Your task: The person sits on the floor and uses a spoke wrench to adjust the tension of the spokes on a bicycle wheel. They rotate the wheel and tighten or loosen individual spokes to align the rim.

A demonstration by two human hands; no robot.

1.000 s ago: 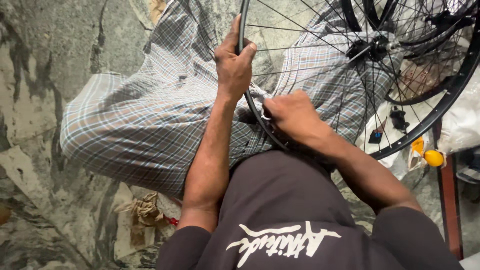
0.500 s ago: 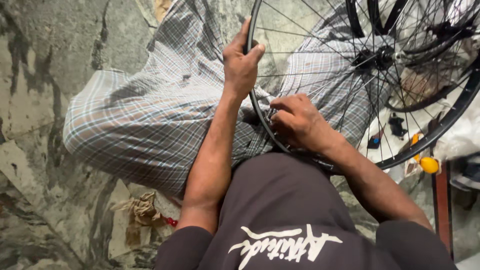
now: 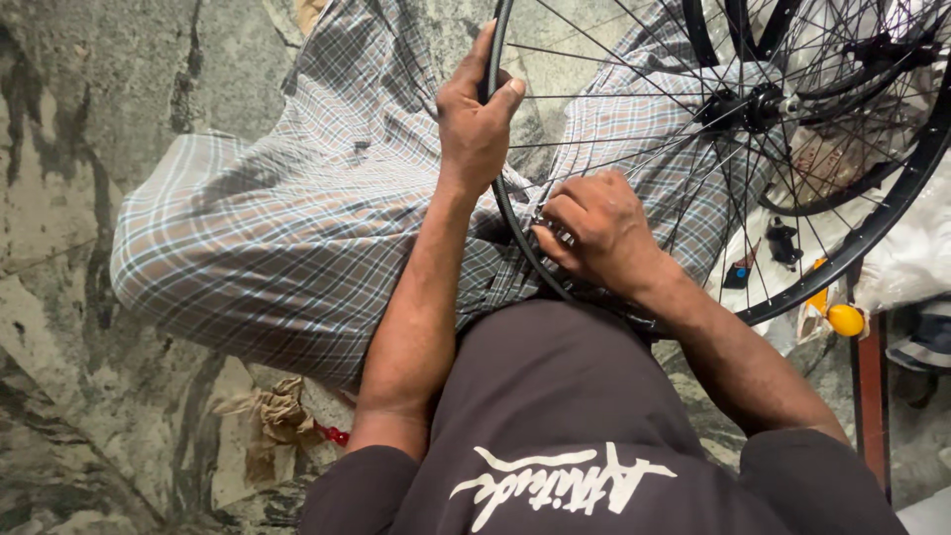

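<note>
- A black bicycle wheel point(image 3: 897, 203) stands upright across the seated person's lap, its rim running from the top middle of the view down to the belly and back up at the right
- Thin spokes point(image 3: 634, 99) fan from the rim to the hub point(image 3: 743, 107), which sits high and to the right
- The left hand point(image 3: 475, 124) is closed around the rim at its upper left, thumb on the near side, fingers wrapped over the far side
- The right hand point(image 3: 599, 230) sits lower, at the inside of the rim where the spokes meet it, fingers curled and pinched together on something small and silvery; what it is I cannot tell
- The two hands are near each other on the same stretch of rim but not touching
- Under the wheel lies the person's checked cloth point(image 3: 287, 238), spread over both knees
- A dark shirt point(image 3: 584, 436) with a white design fills the bottom of the view
- More black rims point(image 3: 708, 35) overlap behind the hub
- A small yellow ball-shaped thing point(image 3: 845, 319) lies just outside the rim at the lower right, beside a reddish upright bar point(image 3: 870, 396)
- A mottled grey-green stone floor point(image 3: 69, 198) lies to the left, with a scrap of brown paper point(image 3: 272, 421) by the elbow
</note>
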